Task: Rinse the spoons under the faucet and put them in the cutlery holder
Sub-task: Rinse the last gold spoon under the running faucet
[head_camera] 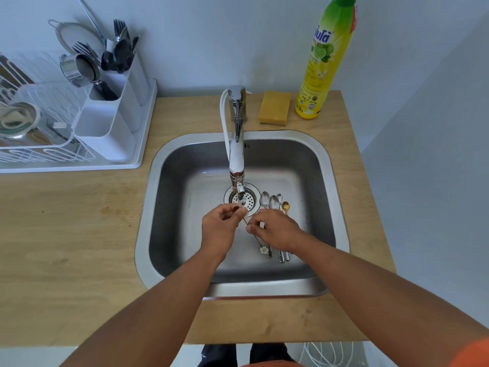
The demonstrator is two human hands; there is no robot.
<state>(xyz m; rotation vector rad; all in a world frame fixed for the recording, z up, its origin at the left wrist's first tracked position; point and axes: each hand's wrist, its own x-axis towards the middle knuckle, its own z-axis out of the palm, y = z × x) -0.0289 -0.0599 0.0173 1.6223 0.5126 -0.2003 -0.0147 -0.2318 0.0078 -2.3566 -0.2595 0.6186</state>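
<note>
Both hands hold one thin spoon with a white flower [263,250] at its handle end, under the chrome faucet [236,154] where water runs. My left hand [221,229] pinches the bowl end near the spout. My right hand [275,230] pinches the handle's middle. Several more spoons [274,202], one of them gold, lie in the steel sink [328,181] to the right of the drain, partly hidden by my right hand. The white cutlery holder [111,120], with forks and dark utensils in its rear compartments, stands at the back left.
A white wire dish rack [39,144] with bowls and a metal cup sits on a white tray left of the holder. A yellow sponge [274,108] and a tall yellow-green dish soap bottle [321,67] stand behind the sink. The wooden counter [68,234] surrounds the sink.
</note>
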